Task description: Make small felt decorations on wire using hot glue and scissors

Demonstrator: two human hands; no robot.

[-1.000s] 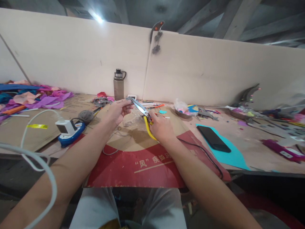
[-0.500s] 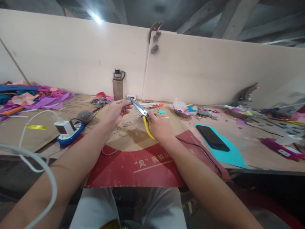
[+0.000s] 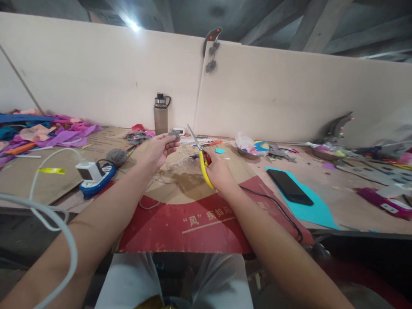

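Above the red-and-tan printed cardboard sheet [image 3: 180,234], your left hand [image 3: 158,151] pinches a small, fuzzy grey piece [image 3: 174,134] between thumb and fingertips, toward the far side; your grip covers part of it, so its full outline is hard to make out. Just to the right, your right hand [image 3: 219,171] is closed around yellow-handled metal scissors [image 3: 204,166], their blades pointing far and slightly left, apart from the piece. You cannot tell whether the blades are parted, and your hand hides much of the handles. Something red shows by your right fingers, too covered to identify.

Your right forearm cuts off the cardboard's line of printed characters. Beyond your left hand stands a translucent brown bottle with a black cap [image 3: 161,115]; a small white device [image 3: 179,130] beside it is partly hidden behind the piece. Left of that hand lies a ball of grey yarn [image 3: 116,156]. On the right, a black phone [image 3: 289,186] rests on a turquoise sheet [image 3: 322,216], and a magenta device [image 3: 383,202] runs to the picture's edge.
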